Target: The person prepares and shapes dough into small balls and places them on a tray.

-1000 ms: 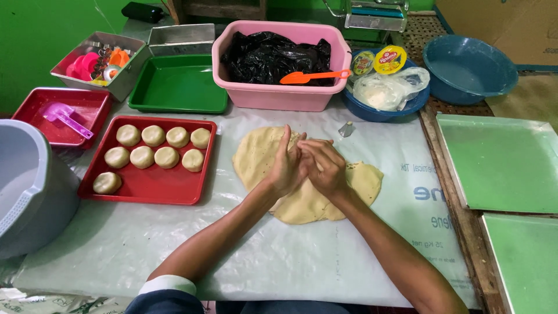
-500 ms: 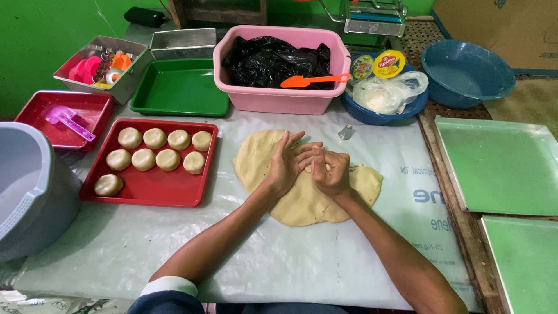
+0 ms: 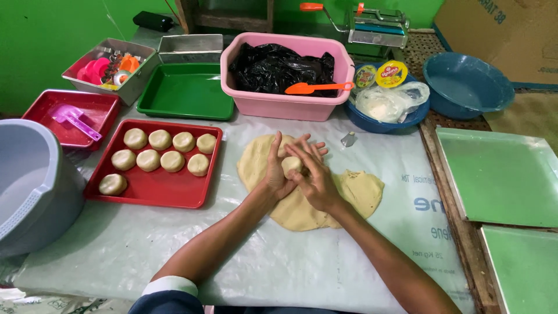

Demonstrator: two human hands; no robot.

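Fingers: left hand [image 3: 278, 174] and right hand [image 3: 314, 177] cup together, fingers half spread, pressing a small dough ball [image 3: 291, 165] between the palms.
Position: ball sits between both hands, above the dough sheet [image 3: 360, 192], equally near each.
Shape: round, no long axis.
Texture: pale, soft, matte.
Left: red tray [image 3: 157, 189] with shaped pieces [image 3: 160, 139].

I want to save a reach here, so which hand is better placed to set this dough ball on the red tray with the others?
Left, probably. The left hand cups the dough ball on the side nearer the red tray, which lies to the person's left. The right hand would have to cross over.
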